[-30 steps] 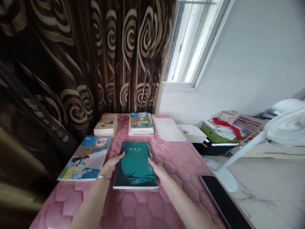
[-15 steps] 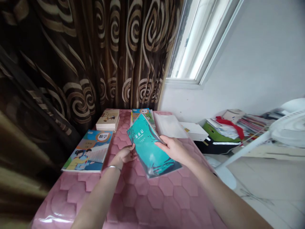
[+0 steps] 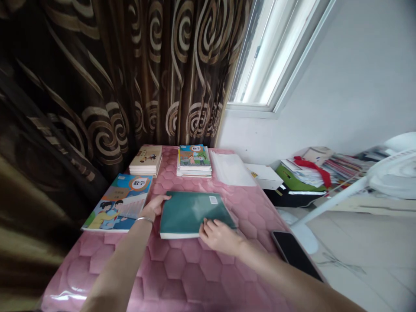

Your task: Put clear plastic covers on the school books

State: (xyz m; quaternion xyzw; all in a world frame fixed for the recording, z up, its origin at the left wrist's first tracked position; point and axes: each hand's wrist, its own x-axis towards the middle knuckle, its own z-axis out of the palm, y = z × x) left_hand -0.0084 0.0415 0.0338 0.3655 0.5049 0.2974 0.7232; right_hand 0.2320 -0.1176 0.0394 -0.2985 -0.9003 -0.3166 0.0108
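A dark green book (image 3: pixel 191 212) with a clear plastic cover lies with its back cover up, a small white barcode patch near its far right corner. At its left edge is my left hand (image 3: pixel 156 205), thumb on the cover's corner and fingers closed beside the edge, partly hidden. My right hand (image 3: pixel 219 236) has curled fingers pressed on the near right part of the cover. To the left of my left hand lies a blue maths textbook (image 3: pixel 120 203) with cartoon children on it.
The pink quilted-pattern tabletop (image 3: pixel 195 277) bears a stack of beige books (image 3: pixel 147 159), a stack with a maths textbook (image 3: pixel 194 158) on top, clear plastic sleeves (image 3: pixel 232 169) and a black phone (image 3: pixel 295 253) by the right edge. A white fan (image 3: pixel 338 201) stands on the right.
The book was held up tilted with its teal front cover showing; now it lies flat, back cover up. Both hands have moved lower, and the rear stack and phone are uncovered.
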